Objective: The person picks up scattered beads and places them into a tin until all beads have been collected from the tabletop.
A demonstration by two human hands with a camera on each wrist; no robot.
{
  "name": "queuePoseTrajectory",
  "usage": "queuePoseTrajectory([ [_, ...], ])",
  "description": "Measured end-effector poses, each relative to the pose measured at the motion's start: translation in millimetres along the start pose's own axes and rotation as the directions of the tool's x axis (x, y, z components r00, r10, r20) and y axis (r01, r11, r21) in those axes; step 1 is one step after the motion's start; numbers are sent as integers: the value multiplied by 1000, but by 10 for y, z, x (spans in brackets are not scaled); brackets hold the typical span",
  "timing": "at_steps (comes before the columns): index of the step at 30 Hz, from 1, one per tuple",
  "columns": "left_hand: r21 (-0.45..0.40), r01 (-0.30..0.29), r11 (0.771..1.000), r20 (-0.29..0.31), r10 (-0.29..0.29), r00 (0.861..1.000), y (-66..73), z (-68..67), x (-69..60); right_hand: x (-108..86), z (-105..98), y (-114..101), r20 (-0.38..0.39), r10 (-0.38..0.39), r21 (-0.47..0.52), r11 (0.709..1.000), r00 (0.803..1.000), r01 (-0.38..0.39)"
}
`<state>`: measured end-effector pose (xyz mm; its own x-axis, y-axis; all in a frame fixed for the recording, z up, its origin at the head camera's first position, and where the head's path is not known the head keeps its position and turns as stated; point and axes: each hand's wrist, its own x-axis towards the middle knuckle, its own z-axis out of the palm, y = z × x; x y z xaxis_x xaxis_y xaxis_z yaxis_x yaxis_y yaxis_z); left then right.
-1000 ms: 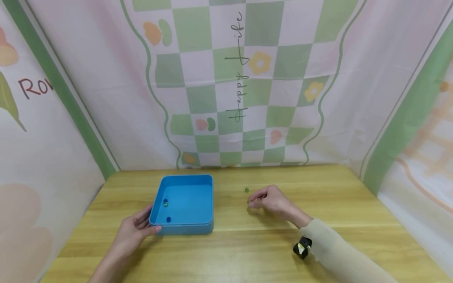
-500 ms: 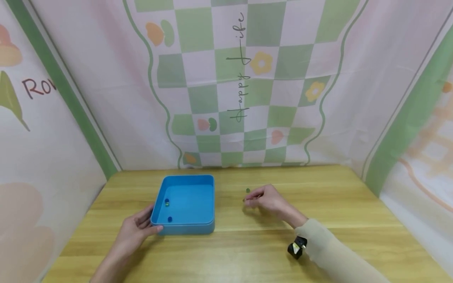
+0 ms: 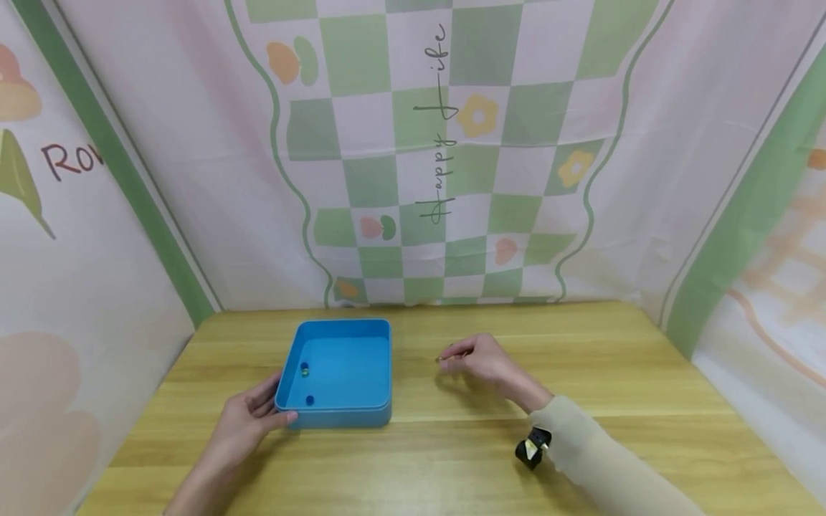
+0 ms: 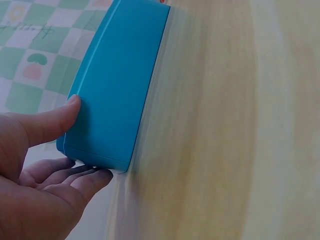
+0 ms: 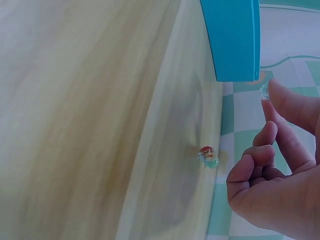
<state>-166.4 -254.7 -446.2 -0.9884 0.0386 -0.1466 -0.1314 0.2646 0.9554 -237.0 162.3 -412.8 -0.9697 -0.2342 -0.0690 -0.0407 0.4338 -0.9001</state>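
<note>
A square blue box (image 3: 345, 365), open at the top, stands on the table at left of centre in the head view. Two dark blue marbles (image 3: 310, 400) and a yellow-green marble (image 3: 305, 373) lie inside it near its left wall. My left hand (image 3: 241, 423) grips the box's near left corner, thumb on the front wall (image 4: 112, 90) and fingers against the side. To the right of the box, my right hand (image 3: 487, 362) pinches a clear glass marble (image 5: 264, 90) between thumb and forefinger, above the table. Its other fingers are curled in.
On the wooden table (image 3: 452, 459), a red-and-white swirled marble (image 5: 206, 152) and a green marble (image 5: 212, 163) lie close together beneath my right hand. A patterned cloth (image 3: 419, 143) hangs behind the table, with more cloth at both sides.
My right hand has moved left toward the box with the pinched marble. The green marble that showed beyond it is now mostly hidden by the hand. My left hand keeps its hold.
</note>
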Motion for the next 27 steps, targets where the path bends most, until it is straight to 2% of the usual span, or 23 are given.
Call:
queuePoseTrajectory([
  [13,-2,-8,1000,5,8,1000,1,-5,-1,109,104,-120,10,7,1,1000,1000,-7],
  [20,0,22,1000,-9,-22,1000,24,-9,-18,193,170,-175,7,8,-8,1000,1000,-8],
  [27,-2,24,1000,-9,-24,1000,33,-4,-22,253,211,-255,7,18,-6,1000,1000,-18],
])
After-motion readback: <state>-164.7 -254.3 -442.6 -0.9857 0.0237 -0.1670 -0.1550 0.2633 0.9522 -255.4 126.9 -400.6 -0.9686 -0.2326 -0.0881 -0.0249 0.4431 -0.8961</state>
